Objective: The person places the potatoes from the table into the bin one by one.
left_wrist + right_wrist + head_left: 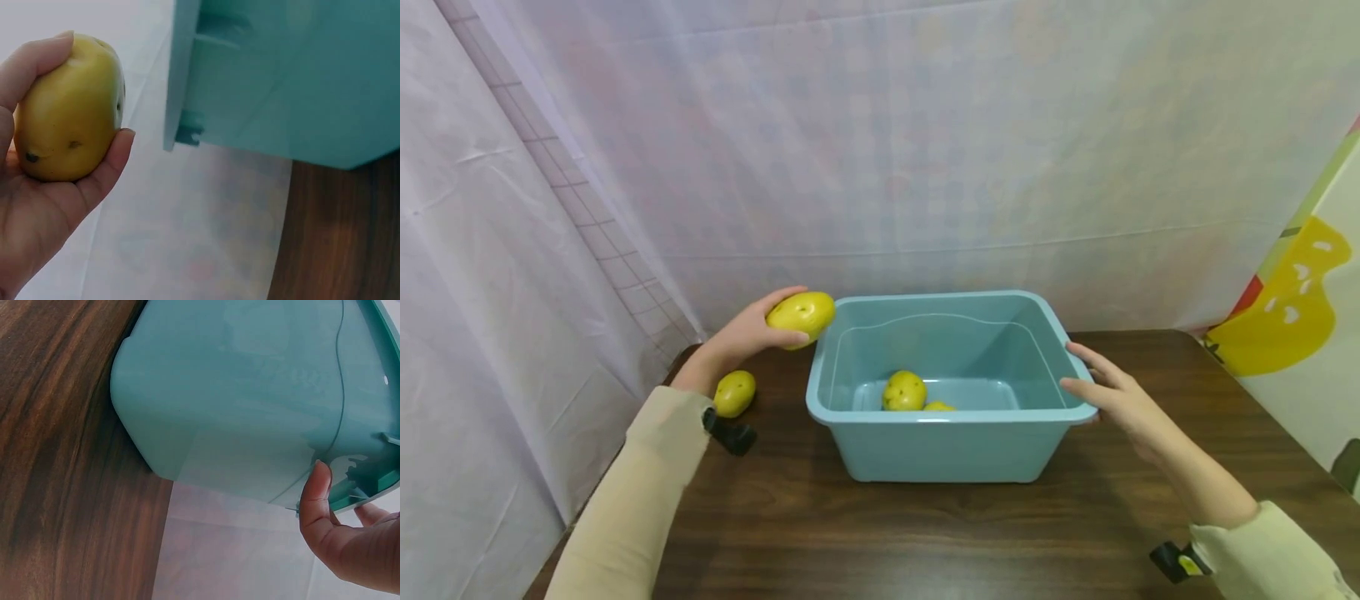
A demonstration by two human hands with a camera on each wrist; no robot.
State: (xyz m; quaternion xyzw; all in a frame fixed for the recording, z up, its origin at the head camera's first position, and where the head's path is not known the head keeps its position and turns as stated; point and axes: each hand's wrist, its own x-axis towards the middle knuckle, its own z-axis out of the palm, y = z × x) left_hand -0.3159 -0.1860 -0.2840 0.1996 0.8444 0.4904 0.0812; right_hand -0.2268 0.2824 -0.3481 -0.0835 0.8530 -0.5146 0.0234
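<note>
In the head view my left hand (766, 323) holds a yellow potato (805, 314) with dark dimples, just off the left rim of a blue plastic bin (951, 450). The left wrist view shows thumb and fingers curled round this potato (72, 112), beside the bin's outer wall (269, 94). My right hand (1112, 396) grips the bin's right rim. From the right wrist, that hand (350, 537) has digits on both sides of the rim. Inside the bin lies another potato (904, 391), with a further yellow one (938, 407) mostly hidden by the front wall.
One more yellow potato (734, 393) lies on the dark wooden table (925, 533), left of the bin and near my left sleeve (647, 467). A pale curtain (880, 150) hangs behind the table. At the far right is a wall with a yellow decoration (1285, 317).
</note>
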